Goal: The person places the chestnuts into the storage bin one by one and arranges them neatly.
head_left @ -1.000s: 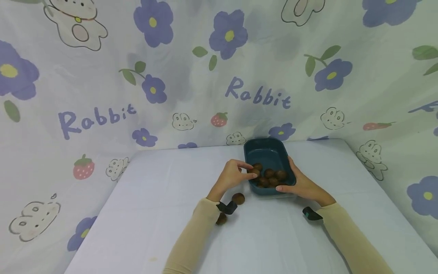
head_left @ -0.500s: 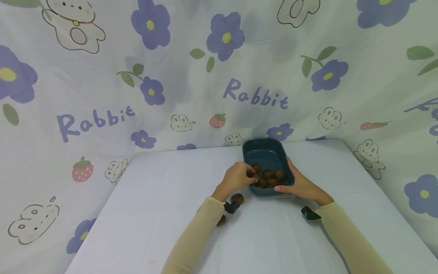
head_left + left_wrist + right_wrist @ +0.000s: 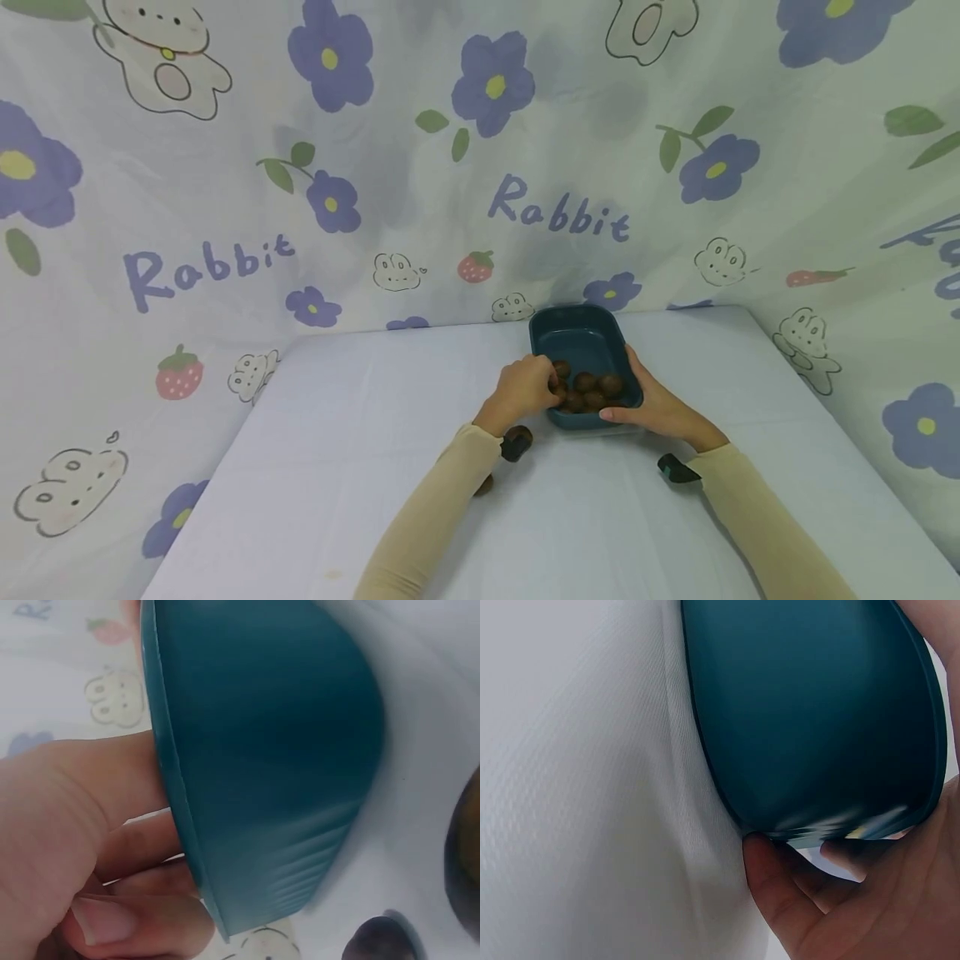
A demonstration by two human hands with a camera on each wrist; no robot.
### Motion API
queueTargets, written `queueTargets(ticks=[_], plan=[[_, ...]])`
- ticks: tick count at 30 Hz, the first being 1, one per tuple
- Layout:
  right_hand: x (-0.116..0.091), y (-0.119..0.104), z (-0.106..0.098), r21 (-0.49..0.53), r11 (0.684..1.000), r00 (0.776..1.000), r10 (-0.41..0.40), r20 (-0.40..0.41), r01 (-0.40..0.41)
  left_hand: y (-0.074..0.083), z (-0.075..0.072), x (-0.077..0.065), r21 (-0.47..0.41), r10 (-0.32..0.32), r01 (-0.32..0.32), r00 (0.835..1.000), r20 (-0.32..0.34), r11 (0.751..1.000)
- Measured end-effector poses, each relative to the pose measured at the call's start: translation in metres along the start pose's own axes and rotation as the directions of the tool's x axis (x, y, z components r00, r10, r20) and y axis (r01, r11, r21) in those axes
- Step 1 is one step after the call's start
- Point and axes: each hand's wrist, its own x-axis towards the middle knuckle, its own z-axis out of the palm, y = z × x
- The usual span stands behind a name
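A deep teal rectangular container point(image 3: 577, 333) stands at the back of the table, with several round brown balls point(image 3: 596, 400) gathered in its near half. My left hand point(image 3: 525, 387) reaches over the container's left rim, its fingers curled round a brown ball inside. In the left wrist view the fingers pass behind the rim of the teal container point(image 3: 270, 750), which hides their tips. My right hand point(image 3: 656, 408) grips the container's near right corner, thumb at the front and fingers along the right side. The right wrist view shows that hand point(image 3: 855, 900) against the container wall point(image 3: 810, 712).
Two more brown balls lie on the white-covered table point(image 3: 360, 450): one partly behind the left wrist point(image 3: 522, 432), another partly hidden by the left sleeve point(image 3: 483, 485). A patterned cloth point(image 3: 420, 200) hangs behind the table.
My left hand has moved slightly right, and its fingers have closed in round a ball inside the container. The right hand keeps its hold; the container looks still.
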Motion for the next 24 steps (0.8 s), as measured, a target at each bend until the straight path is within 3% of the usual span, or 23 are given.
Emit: queueTargets(ticks=[13,24], plan=[[0.001,0.0,0.001,0.01,1.0,1.0,0.001,-0.012,-0.001,0.005,0.001,0.008,0.074,0.018,-0.021,0.999,0.039,0.997],[-0.001,-0.001,0.0,0.009,1.0,1.0,0.008,0.002,-0.008,0.005,0.008,0.014,0.027,-0.036,0.034,0.998,0.045,0.999]])
